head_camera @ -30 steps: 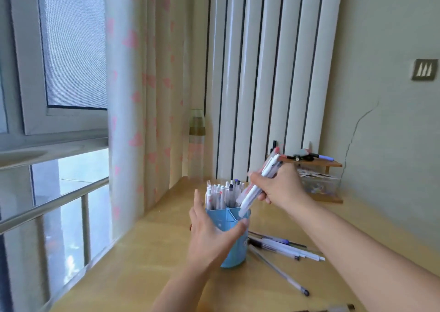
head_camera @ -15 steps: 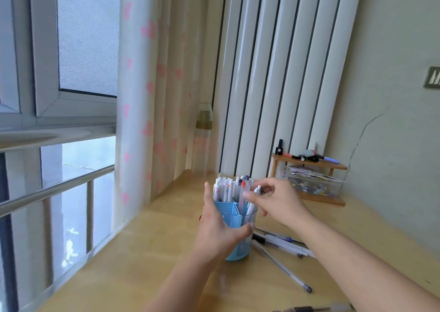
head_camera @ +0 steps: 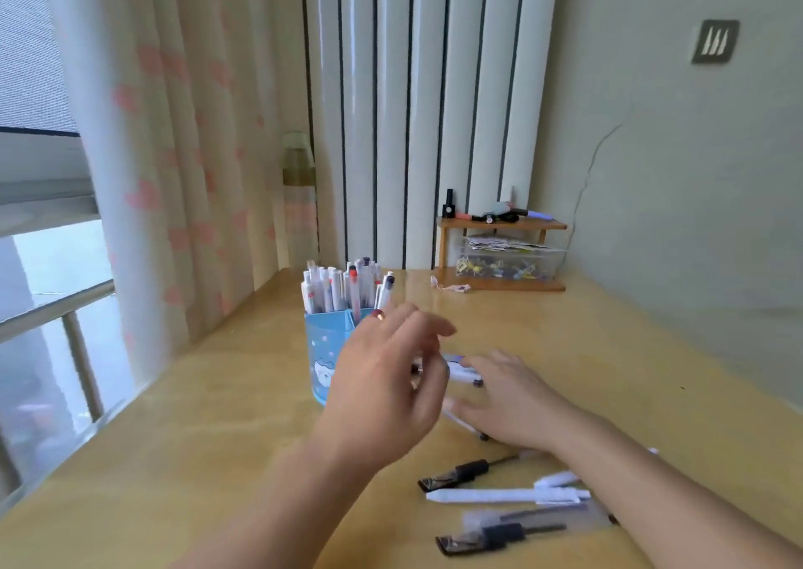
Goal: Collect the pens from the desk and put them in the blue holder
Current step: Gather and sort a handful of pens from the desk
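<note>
The blue holder (head_camera: pixel 320 351) stands on the wooden desk (head_camera: pixel 217 416), packed with several upright white pens (head_camera: pixel 336 292). My left hand (head_camera: pixel 386 386) hovers just right of the holder, blurred, with its fingers spread and nothing in it. My right hand (head_camera: pixel 508 399) lies flat, palm down, over loose pens to the holder's right; a white pen (head_camera: pixel 460 373) shows at its fingertips and a thin one (head_camera: pixel 467 427) under its palm. Nearer me lie several more pens, among them a white one (head_camera: pixel 499 495) and two black-gripped ones (head_camera: pixel 460 473) (head_camera: pixel 491 536).
A small wooden shelf (head_camera: pixel 499 283) with a clear box of clips (head_camera: pixel 508 264) stands at the back by the wall. A curtain (head_camera: pixel 174 177) and a window rail (head_camera: pixel 56 307) bound the desk's left side. A bottle (head_camera: pixel 299 194) stands in the back corner.
My right hand has let its pens into the holder and dropped to the loose pens on the desk. My left hand has come off the holder. The view has tilted downwards.
</note>
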